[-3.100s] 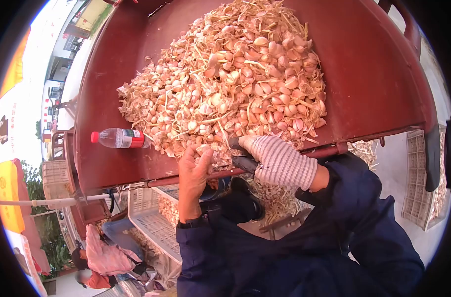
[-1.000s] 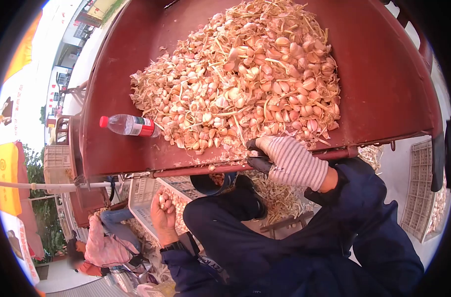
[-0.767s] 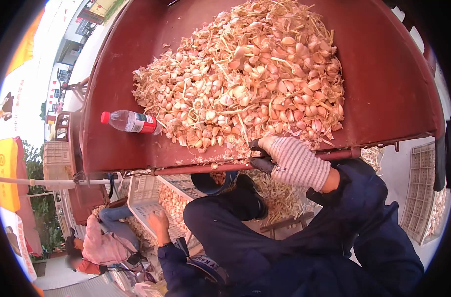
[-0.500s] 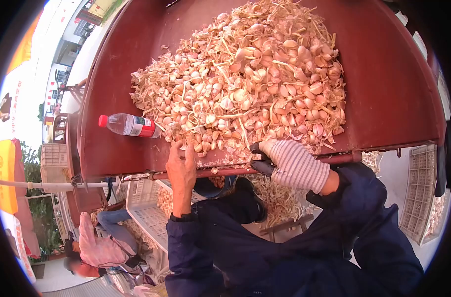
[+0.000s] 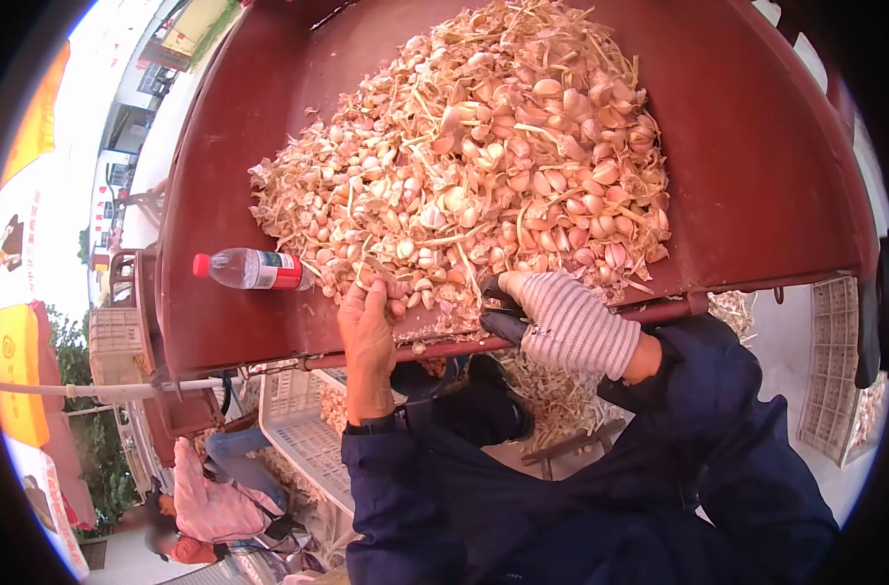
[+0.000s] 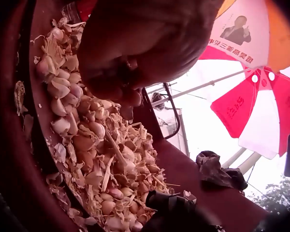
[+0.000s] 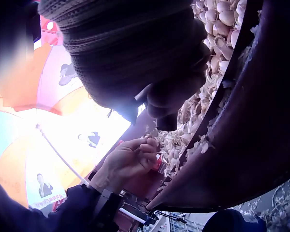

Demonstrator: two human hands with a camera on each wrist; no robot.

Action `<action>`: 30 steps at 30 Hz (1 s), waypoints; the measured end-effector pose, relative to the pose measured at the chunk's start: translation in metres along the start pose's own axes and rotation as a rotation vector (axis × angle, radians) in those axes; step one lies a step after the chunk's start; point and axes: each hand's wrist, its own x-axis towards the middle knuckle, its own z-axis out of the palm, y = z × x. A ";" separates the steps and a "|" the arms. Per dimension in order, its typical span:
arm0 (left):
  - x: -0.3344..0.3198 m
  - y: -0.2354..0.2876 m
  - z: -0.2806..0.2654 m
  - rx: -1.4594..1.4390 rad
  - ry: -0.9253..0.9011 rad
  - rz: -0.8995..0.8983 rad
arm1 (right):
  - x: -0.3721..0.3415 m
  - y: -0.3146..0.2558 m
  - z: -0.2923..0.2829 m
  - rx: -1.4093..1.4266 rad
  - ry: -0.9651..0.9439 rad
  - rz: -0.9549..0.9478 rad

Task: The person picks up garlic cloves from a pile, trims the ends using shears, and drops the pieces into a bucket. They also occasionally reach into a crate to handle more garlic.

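My bare left hand (image 5: 368,336) is at the near edge of a large garlic heap (image 5: 464,166), its thumb and fingers pinching a pale garlic clove (image 5: 374,277) with dry skin on it. To its right, my right hand (image 5: 579,327) wears a striped glove and stays low over the same edge. Black pieces (image 5: 503,324) show at its thumb and fingers, parted by a gap; I cannot tell whether they are finger covers or a tool. In the right wrist view the left hand (image 7: 130,162) lies beyond the gloved one. Loose cloves (image 5: 423,291) lie between the hands.
The heap lies on a red metal bed (image 5: 756,175) with a raised rim. A red-capped plastic bottle (image 5: 250,269) lies left of it. Below are a white crate (image 5: 303,429), a dark bucket (image 5: 420,378) and husks (image 5: 552,400). Another person (image 5: 215,497) is at lower left.
My left hand dipped to the crate with cloves about a second ago, then came back up to the heap's edge and took hold of a clove. The right hand has hardly moved.
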 end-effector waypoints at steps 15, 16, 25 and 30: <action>-0.091 0.008 0.037 0.806 -0.718 0.092 | 0.006 0.022 0.004 0.208 0.096 0.150; -0.085 0.010 0.032 0.829 -0.623 0.159 | 0.006 0.021 0.005 0.205 0.097 0.128; 0.008 -0.019 -0.007 1.237 0.033 0.268 | 0.006 0.013 -0.001 0.171 0.036 0.152; 0.004 -0.014 -0.005 1.075 0.001 0.060 | 0.006 0.009 -0.005 0.159 0.035 0.112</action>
